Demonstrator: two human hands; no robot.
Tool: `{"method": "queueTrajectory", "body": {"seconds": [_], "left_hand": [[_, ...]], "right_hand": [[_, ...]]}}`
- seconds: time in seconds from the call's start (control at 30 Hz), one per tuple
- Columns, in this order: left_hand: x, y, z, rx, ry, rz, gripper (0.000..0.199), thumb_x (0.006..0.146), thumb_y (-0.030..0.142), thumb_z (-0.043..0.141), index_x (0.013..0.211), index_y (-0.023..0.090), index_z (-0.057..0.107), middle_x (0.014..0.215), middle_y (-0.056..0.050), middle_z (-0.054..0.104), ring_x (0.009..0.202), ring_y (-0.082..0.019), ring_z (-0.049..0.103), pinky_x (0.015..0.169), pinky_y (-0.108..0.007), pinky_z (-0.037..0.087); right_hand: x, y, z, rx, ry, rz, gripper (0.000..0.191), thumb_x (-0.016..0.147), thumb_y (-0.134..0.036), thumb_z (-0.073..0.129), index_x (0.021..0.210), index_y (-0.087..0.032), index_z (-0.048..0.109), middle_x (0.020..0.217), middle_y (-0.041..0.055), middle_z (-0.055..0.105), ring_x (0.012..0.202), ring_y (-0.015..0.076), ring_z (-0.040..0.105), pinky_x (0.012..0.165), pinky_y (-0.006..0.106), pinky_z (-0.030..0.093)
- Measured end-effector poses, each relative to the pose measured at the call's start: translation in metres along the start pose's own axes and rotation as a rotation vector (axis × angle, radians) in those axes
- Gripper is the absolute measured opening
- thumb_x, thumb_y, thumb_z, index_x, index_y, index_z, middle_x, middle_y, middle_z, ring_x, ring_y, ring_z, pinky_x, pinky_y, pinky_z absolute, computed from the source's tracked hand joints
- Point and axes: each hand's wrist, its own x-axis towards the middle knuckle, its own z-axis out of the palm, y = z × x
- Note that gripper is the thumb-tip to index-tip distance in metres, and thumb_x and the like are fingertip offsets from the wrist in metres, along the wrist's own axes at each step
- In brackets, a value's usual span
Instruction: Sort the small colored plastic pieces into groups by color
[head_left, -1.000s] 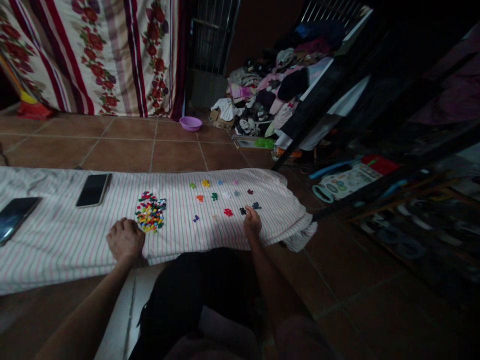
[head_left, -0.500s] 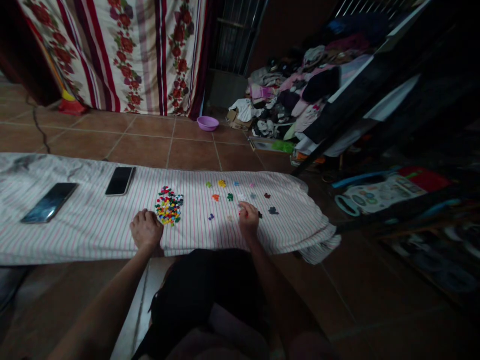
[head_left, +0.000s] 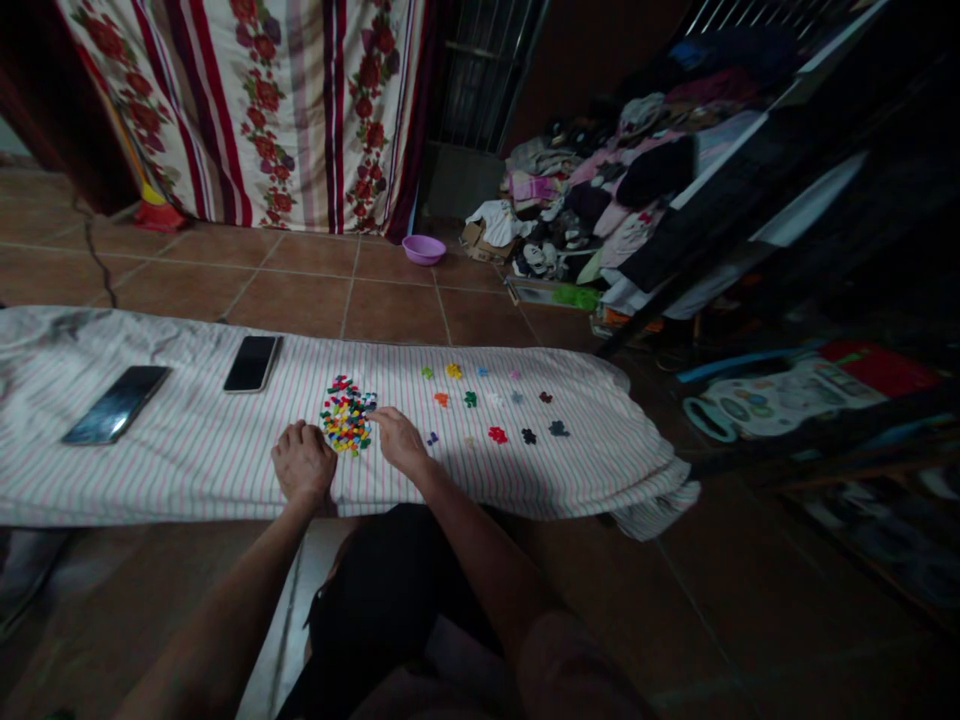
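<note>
A mixed pile of tiny coloured pieces (head_left: 346,425) lies on the striped cloth (head_left: 247,450); their exact kind is too small to tell. Just left of it, my left hand (head_left: 303,460) rests on the cloth with its fingers curled in. From the right, my right hand (head_left: 400,440) reaches to the pile's edge, fingertips pinched together; whatever is between them is too small to make out. Further right lie small single-colour groups, among them red pieces (head_left: 497,435), black pieces (head_left: 529,436), orange pieces (head_left: 441,399), dark green pieces (head_left: 470,399) and yellow pieces (head_left: 454,371).
Two phones, one larger (head_left: 118,405) and one smaller (head_left: 253,363), lie on the cloth to the left. Beyond the table are a purple basin (head_left: 424,250) on the tiled floor, a heap of clothes (head_left: 577,195) and a floral curtain (head_left: 300,110).
My right hand has moved left from the red group to the right edge of the mixed pile, uncovering the red pieces. My left hand stays beside the pile. The view has shifted slightly.
</note>
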Motion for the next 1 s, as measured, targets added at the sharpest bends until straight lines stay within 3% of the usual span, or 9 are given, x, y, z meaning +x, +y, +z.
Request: {"method": "queueTrajectory", "body": {"seconds": [0.17, 0.63, 1.0], "left_hand": [[0.0, 0.001, -0.002, -0.038, -0.032, -0.005, 0.023, 0.086, 0.023, 0.042, 0.098, 0.016, 0.06, 0.113, -0.014, 0.06, 0.108, -0.028, 0.049, 0.088, -0.042, 0.032], [0.001, 0.002, -0.002, -0.048, -0.02, -0.01, 0.023, 0.087, 0.022, 0.041, 0.096, 0.015, 0.06, 0.115, -0.015, 0.061, 0.113, -0.029, 0.049, 0.089, -0.042, 0.035], [0.0, 0.001, -0.002, -0.051, -0.022, -0.011, 0.025, 0.087, 0.023, 0.039, 0.097, 0.015, 0.06, 0.119, -0.015, 0.06, 0.113, -0.029, 0.049, 0.09, -0.043, 0.034]], "right_hand": [[0.024, -0.016, 0.0, -0.091, -0.123, 0.081, 0.044, 0.09, -0.008, 0.042, 0.127, -0.022, 0.06, 0.128, 0.0066, 0.057, 0.115, 0.0157, 0.053, 0.101, 0.026, 0.042], [0.044, -0.024, 0.002, -0.163, -0.108, 0.266, 0.034, 0.096, -0.022, 0.04, 0.117, -0.025, 0.067, 0.113, 0.0065, 0.061, 0.105, 0.0167, 0.058, 0.09, 0.025, 0.045], [0.041, -0.021, 0.003, -0.167, -0.142, 0.215, 0.036, 0.095, -0.024, 0.043, 0.126, -0.027, 0.06, 0.117, 0.0063, 0.058, 0.106, 0.0172, 0.057, 0.09, 0.026, 0.045]]}}
